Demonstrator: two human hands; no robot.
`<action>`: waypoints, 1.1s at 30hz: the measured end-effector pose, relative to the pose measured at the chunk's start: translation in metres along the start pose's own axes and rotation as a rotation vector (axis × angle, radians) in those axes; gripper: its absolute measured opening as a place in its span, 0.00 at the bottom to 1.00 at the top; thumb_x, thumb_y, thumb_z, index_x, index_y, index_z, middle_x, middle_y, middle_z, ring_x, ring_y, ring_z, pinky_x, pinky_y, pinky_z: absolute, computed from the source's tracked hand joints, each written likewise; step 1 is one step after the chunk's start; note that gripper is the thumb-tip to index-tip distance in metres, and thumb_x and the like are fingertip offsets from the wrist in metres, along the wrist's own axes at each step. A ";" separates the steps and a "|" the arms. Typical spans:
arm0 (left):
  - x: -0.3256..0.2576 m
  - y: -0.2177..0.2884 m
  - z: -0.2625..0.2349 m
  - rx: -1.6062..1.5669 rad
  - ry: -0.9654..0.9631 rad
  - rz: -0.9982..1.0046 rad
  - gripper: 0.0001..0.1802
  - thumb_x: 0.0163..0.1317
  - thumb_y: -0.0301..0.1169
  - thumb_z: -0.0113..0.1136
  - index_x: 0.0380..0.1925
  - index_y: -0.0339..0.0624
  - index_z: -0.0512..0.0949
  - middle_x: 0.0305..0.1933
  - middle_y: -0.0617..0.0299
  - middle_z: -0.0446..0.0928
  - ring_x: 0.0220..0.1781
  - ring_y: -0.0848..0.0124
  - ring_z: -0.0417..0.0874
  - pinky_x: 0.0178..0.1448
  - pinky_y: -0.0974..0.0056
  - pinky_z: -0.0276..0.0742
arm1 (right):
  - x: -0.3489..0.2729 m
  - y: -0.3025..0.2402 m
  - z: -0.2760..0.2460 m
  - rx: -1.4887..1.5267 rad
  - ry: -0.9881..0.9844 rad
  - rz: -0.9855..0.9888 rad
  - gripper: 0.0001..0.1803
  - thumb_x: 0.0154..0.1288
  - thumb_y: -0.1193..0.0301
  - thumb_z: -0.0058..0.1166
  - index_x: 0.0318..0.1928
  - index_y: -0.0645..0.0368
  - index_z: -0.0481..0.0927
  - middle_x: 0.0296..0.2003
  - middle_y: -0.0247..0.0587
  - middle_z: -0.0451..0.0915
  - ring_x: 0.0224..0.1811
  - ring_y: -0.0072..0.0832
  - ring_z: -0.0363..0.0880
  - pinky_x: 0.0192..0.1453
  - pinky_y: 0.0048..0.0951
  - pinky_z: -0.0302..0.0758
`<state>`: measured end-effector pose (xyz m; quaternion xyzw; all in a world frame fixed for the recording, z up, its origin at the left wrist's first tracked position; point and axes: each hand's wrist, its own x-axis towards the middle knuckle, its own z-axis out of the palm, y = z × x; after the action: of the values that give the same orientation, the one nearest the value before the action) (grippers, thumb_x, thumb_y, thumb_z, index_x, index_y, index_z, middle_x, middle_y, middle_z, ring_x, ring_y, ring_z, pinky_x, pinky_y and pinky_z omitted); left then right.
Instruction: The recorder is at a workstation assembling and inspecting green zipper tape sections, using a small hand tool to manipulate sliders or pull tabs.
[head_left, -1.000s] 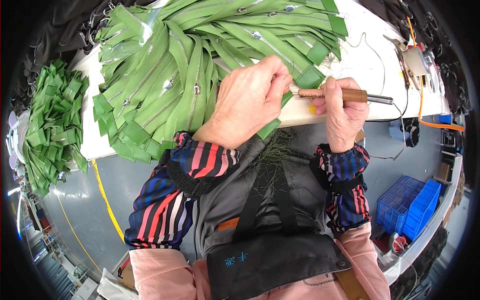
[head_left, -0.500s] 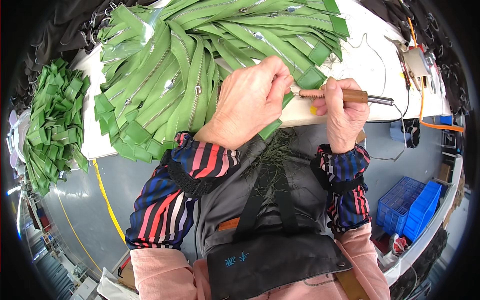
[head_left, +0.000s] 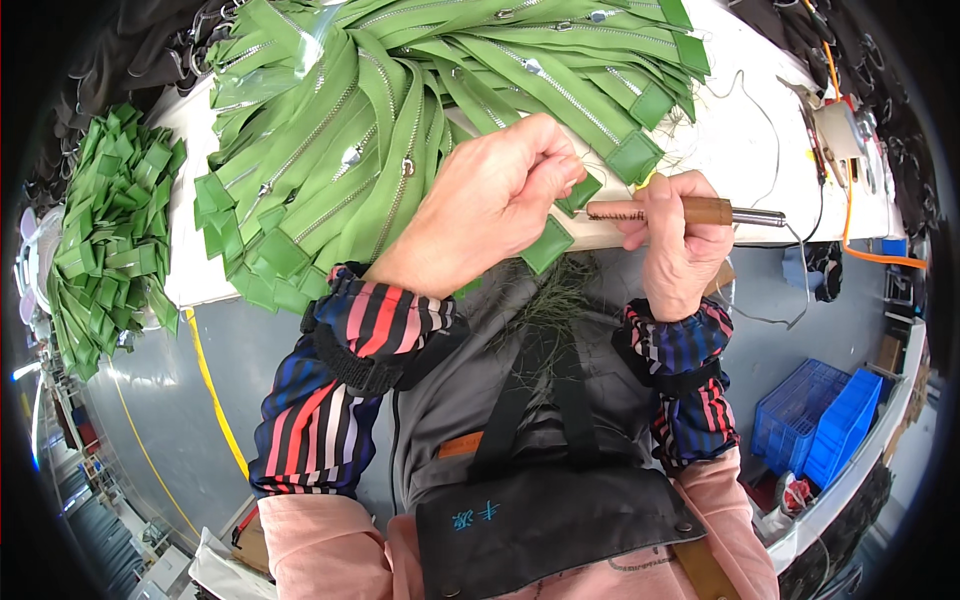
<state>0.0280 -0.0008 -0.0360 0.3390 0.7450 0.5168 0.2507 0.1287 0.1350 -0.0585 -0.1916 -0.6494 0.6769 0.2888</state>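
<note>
Green zip strip, between 1 and 2 o'clock, gripped at the near edge of a white table.
Wore a dark apron down toward 6 o'clock, with loose green threads lying on it below the strip. Closed the left hand around the strip at 12 o'clock, thumb against forefinger, with green square tabs jutting out from under it. Wrapped the right hand, between 2 and 3 o'clock, around a wood-handled tool, silver shaft toward 3 and the other end just beside the tabs; contact there impossible to tell. Had, beyond, a heap of green zip strips on the table at 11 o'clock, then a second green bundle between 9 and 10, and blue crates between 3 and 4.
</note>
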 end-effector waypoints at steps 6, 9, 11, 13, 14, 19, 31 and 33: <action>-0.001 -0.001 -0.002 -0.021 -0.005 0.001 0.08 0.63 0.29 0.47 0.29 0.34 0.68 0.30 0.62 0.74 0.40 0.76 0.77 0.42 0.71 0.71 | 0.002 0.002 -0.001 -0.053 -0.009 -0.043 0.09 0.60 0.73 0.53 0.24 0.62 0.71 0.18 0.31 0.73 0.16 0.14 0.71 0.17 0.14 0.65; 0.000 0.000 -0.003 -0.004 -0.017 -0.003 0.08 0.63 0.29 0.47 0.30 0.34 0.69 0.30 0.62 0.74 0.39 0.76 0.77 0.41 0.71 0.71 | 0.002 0.002 -0.001 -0.068 -0.024 -0.031 0.09 0.60 0.73 0.53 0.24 0.61 0.71 0.17 0.30 0.73 0.16 0.14 0.71 0.17 0.14 0.64; -0.001 -0.002 -0.004 -0.013 -0.026 -0.012 0.09 0.63 0.30 0.47 0.31 0.34 0.69 0.31 0.61 0.75 0.38 0.77 0.76 0.41 0.71 0.71 | 0.002 0.000 0.000 -0.075 -0.042 -0.024 0.09 0.60 0.72 0.53 0.24 0.61 0.72 0.16 0.30 0.73 0.16 0.13 0.71 0.17 0.14 0.64; -0.001 -0.001 -0.004 -0.015 -0.027 -0.016 0.09 0.63 0.30 0.47 0.31 0.34 0.69 0.31 0.61 0.75 0.38 0.77 0.76 0.41 0.71 0.71 | 0.002 0.000 0.000 -0.083 -0.047 -0.020 0.10 0.60 0.72 0.53 0.24 0.61 0.72 0.16 0.30 0.73 0.16 0.13 0.70 0.17 0.14 0.63; 0.000 0.000 -0.004 -0.017 -0.027 -0.019 0.09 0.63 0.30 0.47 0.31 0.34 0.70 0.31 0.61 0.75 0.38 0.77 0.76 0.41 0.71 0.71 | 0.003 0.000 0.000 -0.090 -0.052 -0.016 0.10 0.60 0.72 0.53 0.24 0.62 0.72 0.16 0.30 0.73 0.16 0.13 0.70 0.17 0.14 0.63; 0.001 -0.011 0.002 -0.036 0.046 0.060 0.09 0.61 0.30 0.49 0.28 0.35 0.70 0.23 0.59 0.71 0.27 0.72 0.72 0.32 0.67 0.67 | 0.002 0.001 -0.001 -0.102 -0.087 -0.026 0.10 0.61 0.71 0.52 0.25 0.62 0.72 0.19 0.31 0.74 0.16 0.14 0.71 0.17 0.14 0.64; 0.000 -0.006 -0.002 -0.038 -0.013 -0.001 0.07 0.64 0.28 0.47 0.30 0.35 0.69 0.29 0.64 0.73 0.40 0.78 0.76 0.41 0.72 0.71 | 0.002 0.002 0.000 -0.102 -0.066 -0.021 0.09 0.59 0.74 0.54 0.24 0.62 0.72 0.16 0.29 0.72 0.16 0.12 0.70 0.18 0.13 0.63; 0.000 -0.006 -0.003 -0.031 -0.016 -0.006 0.08 0.64 0.28 0.47 0.30 0.35 0.69 0.30 0.64 0.73 0.40 0.78 0.76 0.41 0.72 0.71 | 0.003 0.002 0.000 -0.100 -0.065 -0.019 0.09 0.59 0.74 0.54 0.24 0.62 0.72 0.16 0.29 0.73 0.16 0.12 0.70 0.17 0.14 0.63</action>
<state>0.0239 -0.0038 -0.0403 0.3369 0.7359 0.5249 0.2635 0.1260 0.1371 -0.0603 -0.1775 -0.6934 0.6465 0.2640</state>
